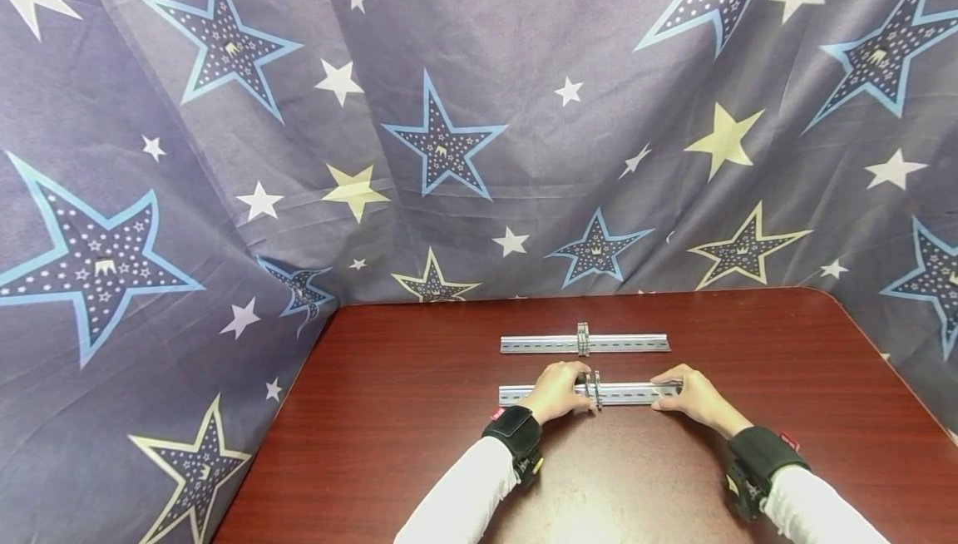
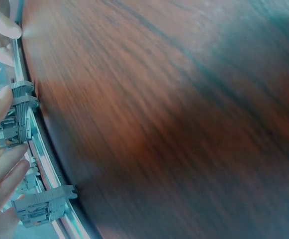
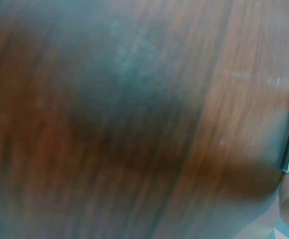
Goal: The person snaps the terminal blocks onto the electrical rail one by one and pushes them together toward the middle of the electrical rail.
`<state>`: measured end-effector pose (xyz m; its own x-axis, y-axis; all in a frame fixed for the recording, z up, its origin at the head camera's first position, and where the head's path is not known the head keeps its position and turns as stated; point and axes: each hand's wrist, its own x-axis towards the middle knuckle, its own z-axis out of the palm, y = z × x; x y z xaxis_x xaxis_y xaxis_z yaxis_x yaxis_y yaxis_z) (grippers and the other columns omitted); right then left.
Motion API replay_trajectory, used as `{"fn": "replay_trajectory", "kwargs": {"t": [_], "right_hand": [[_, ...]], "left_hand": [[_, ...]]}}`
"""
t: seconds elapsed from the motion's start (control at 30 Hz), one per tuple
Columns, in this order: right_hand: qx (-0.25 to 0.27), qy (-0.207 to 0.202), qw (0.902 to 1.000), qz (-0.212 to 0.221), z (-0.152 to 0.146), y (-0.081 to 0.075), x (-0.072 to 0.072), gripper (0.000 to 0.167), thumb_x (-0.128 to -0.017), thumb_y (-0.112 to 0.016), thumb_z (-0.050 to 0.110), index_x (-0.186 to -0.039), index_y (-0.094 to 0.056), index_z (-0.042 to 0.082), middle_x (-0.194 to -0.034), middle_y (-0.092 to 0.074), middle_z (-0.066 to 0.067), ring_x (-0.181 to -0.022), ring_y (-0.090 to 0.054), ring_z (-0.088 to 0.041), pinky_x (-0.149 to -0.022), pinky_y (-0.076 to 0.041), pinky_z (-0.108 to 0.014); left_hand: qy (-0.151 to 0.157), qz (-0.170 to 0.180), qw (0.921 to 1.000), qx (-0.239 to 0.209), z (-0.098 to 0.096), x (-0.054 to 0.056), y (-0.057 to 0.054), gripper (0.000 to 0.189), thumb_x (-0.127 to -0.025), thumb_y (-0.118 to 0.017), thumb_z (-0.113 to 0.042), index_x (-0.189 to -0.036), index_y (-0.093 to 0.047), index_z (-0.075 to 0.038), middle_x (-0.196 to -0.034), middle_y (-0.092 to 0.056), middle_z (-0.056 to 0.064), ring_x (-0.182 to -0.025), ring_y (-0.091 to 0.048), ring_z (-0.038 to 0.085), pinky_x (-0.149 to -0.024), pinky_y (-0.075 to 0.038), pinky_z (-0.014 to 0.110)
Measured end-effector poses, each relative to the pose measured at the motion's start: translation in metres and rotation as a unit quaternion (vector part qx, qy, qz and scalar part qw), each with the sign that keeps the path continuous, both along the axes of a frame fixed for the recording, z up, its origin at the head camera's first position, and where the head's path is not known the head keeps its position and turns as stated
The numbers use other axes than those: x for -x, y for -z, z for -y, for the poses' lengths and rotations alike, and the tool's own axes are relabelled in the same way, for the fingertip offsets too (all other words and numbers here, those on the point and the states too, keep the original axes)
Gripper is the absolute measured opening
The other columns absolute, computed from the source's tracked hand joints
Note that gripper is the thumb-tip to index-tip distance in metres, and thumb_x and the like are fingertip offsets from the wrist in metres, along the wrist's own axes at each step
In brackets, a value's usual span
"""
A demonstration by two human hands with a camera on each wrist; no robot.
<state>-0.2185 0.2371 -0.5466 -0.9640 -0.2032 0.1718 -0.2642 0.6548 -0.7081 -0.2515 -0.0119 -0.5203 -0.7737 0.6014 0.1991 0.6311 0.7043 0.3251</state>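
A slotted metal DIN rail (image 1: 629, 394) lies across the table nearer the person. Thumb and fingers of my left hand (image 1: 557, 390) pinch a grey terminal block (image 2: 16, 124) on this rail. Thin grey blocks (image 1: 597, 390) stand just right of those fingertips. Farther left along the rail, another terminal block (image 2: 45, 205) shows in the left wrist view; the hand hides it from the head view. My right hand (image 1: 696, 398) grips the rail's right end, thumb on the near edge and fingers on the far edge. Only part of that hand enters the right wrist view.
Behind the near rail, a second DIN rail (image 1: 539, 344) lies parallel to it, with upright terminal blocks (image 1: 583, 339) near its middle. Both rest on a red-brown wooden table (image 1: 404, 411). A grey star-patterned cloth (image 1: 449, 228) hangs along the table's back and left sides.
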Motion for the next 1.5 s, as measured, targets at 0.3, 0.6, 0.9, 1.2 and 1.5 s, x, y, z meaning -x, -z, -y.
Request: {"fn": "replay_trajectory", "kwargs": {"t": [0.3,0.6,0.9,1.2,1.5], "right_hand": [[0.0,0.003,1.0,0.008,0.0,-0.002,-0.001,0.035,-0.061,-0.078,0.015,-0.091,-0.067,0.0,-0.089,-0.061,-0.012,-0.089,-0.055,-0.03,-0.076,-0.042,-0.039],[0.052,-0.03,0.9978,-0.026,-0.004,0.003,-0.001,0.035,-0.061,-0.078,0.024,-0.088,-0.069,0.003,-0.084,-0.06,-0.01,-0.082,-0.055,-0.023,-0.071,-0.042,-0.035],[0.008,0.002,0.9999,0.013,0.002,-0.006,-0.003,0.035,-0.061,-0.078,0.015,-0.091,-0.067,-0.001,-0.089,-0.061,-0.013,-0.088,-0.055,-0.03,-0.076,-0.042,-0.039],[0.055,-0.029,0.9976,-0.029,-0.006,0.007,0.003,0.035,-0.062,-0.077,0.024,-0.089,-0.069,0.004,-0.084,-0.06,-0.009,-0.082,-0.055,-0.022,-0.071,-0.042,-0.034],[0.026,0.001,0.9996,0.008,0.001,-0.005,-0.003,0.036,-0.06,-0.078,0.017,-0.09,-0.068,0.0,-0.088,-0.061,-0.012,-0.086,-0.055,-0.029,-0.075,-0.042,-0.038]], "left_hand": [[0.001,0.0,0.9999,-0.014,-0.002,0.0,0.003,0.05,-0.059,-0.079,-0.033,-0.1,-0.063,-0.008,-0.089,-0.065,-0.002,-0.081,-0.059,0.01,-0.075,-0.042,0.022],[-0.018,0.005,0.9997,0.015,-0.005,-0.006,-0.001,0.05,-0.062,-0.077,-0.033,-0.104,-0.062,-0.011,-0.093,-0.065,-0.003,-0.086,-0.058,0.01,-0.077,-0.042,0.023],[-0.012,0.008,0.9994,0.033,-0.004,-0.008,-0.002,0.062,-0.065,-0.074,-0.039,-0.116,-0.055,-0.008,-0.108,-0.061,0.003,-0.099,-0.056,0.015,-0.085,-0.039,0.027],[-0.009,0.003,0.9995,0.031,0.009,-0.003,-0.017,0.059,-0.069,-0.071,-0.038,-0.117,-0.055,-0.007,-0.113,-0.059,0.003,-0.104,-0.054,0.017,-0.089,-0.038,0.028],[-0.032,0.041,0.9986,0.002,0.035,-0.002,-0.018,0.056,-0.071,-0.07,-0.035,-0.117,-0.056,-0.007,-0.111,-0.06,0.004,-0.102,-0.054,0.02,-0.085,-0.041,0.03]]}}
